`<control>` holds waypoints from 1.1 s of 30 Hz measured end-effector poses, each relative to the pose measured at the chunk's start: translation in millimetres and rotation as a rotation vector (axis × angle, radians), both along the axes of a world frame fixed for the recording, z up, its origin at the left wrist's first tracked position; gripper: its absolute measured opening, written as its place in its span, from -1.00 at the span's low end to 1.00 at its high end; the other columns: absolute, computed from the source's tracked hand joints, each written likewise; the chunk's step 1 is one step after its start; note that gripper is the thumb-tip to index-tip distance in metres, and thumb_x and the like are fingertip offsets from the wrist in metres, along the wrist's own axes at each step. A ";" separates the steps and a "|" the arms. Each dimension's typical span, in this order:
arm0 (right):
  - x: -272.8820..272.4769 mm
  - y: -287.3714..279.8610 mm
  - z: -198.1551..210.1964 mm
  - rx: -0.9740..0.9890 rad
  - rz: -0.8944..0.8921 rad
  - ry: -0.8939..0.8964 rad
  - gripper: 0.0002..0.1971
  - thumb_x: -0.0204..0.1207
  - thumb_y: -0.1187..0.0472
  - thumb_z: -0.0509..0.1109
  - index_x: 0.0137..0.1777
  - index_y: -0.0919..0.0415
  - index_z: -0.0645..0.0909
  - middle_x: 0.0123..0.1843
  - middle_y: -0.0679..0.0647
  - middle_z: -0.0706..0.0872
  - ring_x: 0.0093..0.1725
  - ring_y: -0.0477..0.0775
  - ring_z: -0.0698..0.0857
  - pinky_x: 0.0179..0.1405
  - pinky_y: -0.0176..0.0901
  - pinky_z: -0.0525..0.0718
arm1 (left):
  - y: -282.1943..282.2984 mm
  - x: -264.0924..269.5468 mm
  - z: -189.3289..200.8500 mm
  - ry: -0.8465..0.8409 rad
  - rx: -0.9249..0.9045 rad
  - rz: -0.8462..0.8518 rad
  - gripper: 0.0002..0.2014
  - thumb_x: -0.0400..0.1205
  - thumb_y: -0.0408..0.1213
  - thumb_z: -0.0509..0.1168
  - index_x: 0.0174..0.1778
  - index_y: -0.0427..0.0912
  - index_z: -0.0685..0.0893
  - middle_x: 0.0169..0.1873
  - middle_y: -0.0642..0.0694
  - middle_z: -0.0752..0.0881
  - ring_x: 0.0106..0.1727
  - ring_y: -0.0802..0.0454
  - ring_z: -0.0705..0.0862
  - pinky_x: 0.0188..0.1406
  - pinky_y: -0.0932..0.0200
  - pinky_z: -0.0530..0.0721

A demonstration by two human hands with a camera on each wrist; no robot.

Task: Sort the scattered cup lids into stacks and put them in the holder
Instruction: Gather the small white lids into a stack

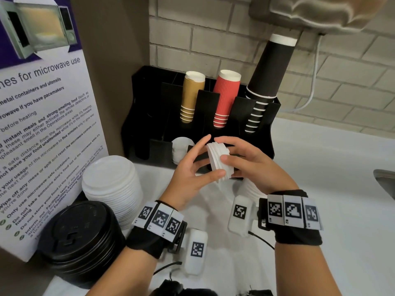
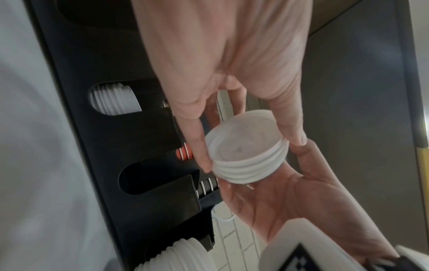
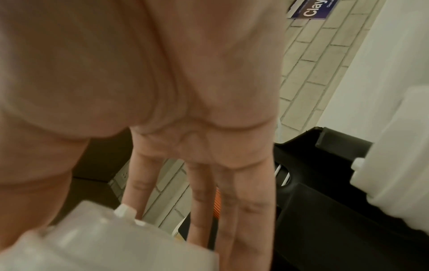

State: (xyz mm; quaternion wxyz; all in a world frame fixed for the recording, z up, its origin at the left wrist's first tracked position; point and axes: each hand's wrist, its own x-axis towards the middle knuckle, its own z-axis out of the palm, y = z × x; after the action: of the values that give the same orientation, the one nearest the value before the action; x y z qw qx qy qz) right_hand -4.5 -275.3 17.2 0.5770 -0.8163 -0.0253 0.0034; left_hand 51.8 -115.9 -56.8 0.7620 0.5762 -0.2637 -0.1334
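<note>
left hand [image 1: 193, 167]: thumb and fingers curl round the near end of a small white lid stack [image 1: 219, 162], in front of the holder; in the left wrist view a fingertip and the thumb press on opposite sides of its rim.
right hand [image 1: 245, 162]: cups the same stack from the other side, thumb on top, fingers wrapped behind it; the right wrist view shows only the palm and long fingers, blurred.
small white lid stack: held in the air between both hands, tilted on its side, above the worktop and just before the holder's front slots; several nested lids, hollow side toward the left wrist camera.
holder [image 1: 147, 116]: black, at the back of the worktop against the brick wall; its front row has rounded slots.
lids in holder [image 1: 180, 148]: a white stack lies in a front slot left of the hands, also seen in the left wrist view; the slot next to it looks dark.
cups: tan [image 1: 191, 97], red [image 1: 225, 99] and black [image 1: 265, 82] stacks stand upside down in the holder's back row, the black one tallest and leaning right.
large white lids [image 1: 111, 189]: tall stack on the worktop near its left edge, beside the sign.
black lids [image 1: 82, 238]: stack at the near left corner, touching the white stack's foot.
sign [image 1: 40, 107]: microwave notice standing along the left edge.
sink [image 1: 384, 180]: metal rim at the right edge.
</note>
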 end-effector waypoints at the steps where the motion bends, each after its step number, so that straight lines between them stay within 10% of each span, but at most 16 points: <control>1: -0.7 -1.0 0.7 0.008 0.007 0.003 -0.63 0.56 0.13 0.41 0.34 -0.18 0.57 0.14 0.07 0.74 0.15 0.14 0.74 0.19 0.31 0.68 | 0.3 -0.2 0.2 0.005 -0.009 0.001 -0.25 0.33 -0.08 0.58 0.43 0.34 0.47 0.35 0.18 0.61 0.39 0.06 0.62 0.23 -0.09 0.71; 9: -3.1 -2.2 0.6 0.044 0.037 -0.005 -0.54 0.40 0.13 0.48 0.31 -0.14 0.58 0.14 0.09 0.72 0.10 0.10 0.76 0.02 0.02 0.76 | 1.3 -3.1 3.3 0.012 -0.038 -0.064 -0.30 0.36 -0.12 0.55 0.45 0.19 0.51 0.37 0.06 0.62 0.37 0.00 0.64 0.14 -0.08 0.74; 22: -5.1 -4.7 -0.1 0.080 0.012 -0.027 -0.50 0.31 0.17 0.56 0.29 0.01 0.60 0.16 0.09 0.75 0.08 0.19 0.77 0.10 0.22 0.70 | 4.9 -4.4 8.1 -0.092 -0.005 -0.015 -0.31 0.31 -0.13 0.59 0.37 0.14 0.53 0.26 0.23 0.65 0.31 0.07 0.65 0.21 0.05 0.70; 33: -3.2 2.5 4.3 -0.037 -0.011 -0.086 -0.42 0.20 0.10 0.66 0.26 -0.03 0.61 0.13 0.03 0.76 0.09 0.04 0.77 0.10 -0.02 0.74 | 5.1 -4.8 8.1 -0.099 0.015 0.059 -0.25 0.25 -0.08 0.61 0.38 0.19 0.51 0.28 0.29 0.61 0.34 0.15 0.62 0.26 -0.03 0.70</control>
State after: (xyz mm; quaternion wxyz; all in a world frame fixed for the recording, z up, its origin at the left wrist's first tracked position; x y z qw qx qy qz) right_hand -7.7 -272.8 21.5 0.5603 -0.8263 -0.0454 -0.0344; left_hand 47.0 -110.8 -48.7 0.7473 0.5953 -0.2831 -0.0840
